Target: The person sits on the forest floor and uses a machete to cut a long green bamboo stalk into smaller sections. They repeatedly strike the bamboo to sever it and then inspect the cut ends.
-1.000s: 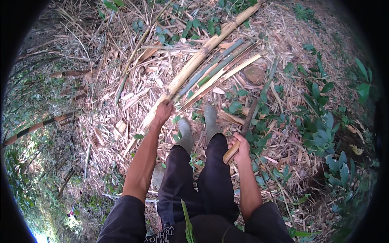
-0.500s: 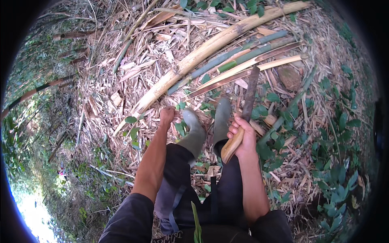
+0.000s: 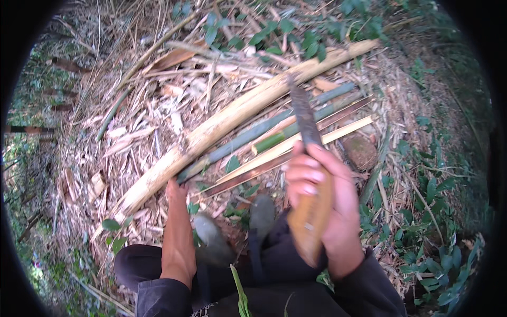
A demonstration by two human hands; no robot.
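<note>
Machete [image 3: 304,115] has the right grip [image 3: 340,206] wrapped around its handle [image 3: 311,216].

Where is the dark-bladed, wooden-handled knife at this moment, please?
In the head view, the dark-bladed, wooden-handled knife is just right of centre, gripped in the right hand, its tip seen against the long, thick, pale pole.

Pale dry chips [image 3: 127,140] littering the ground, green leafy plants [image 3: 448,262] at right; thin stick [image 3: 153,49] upper left
</note>
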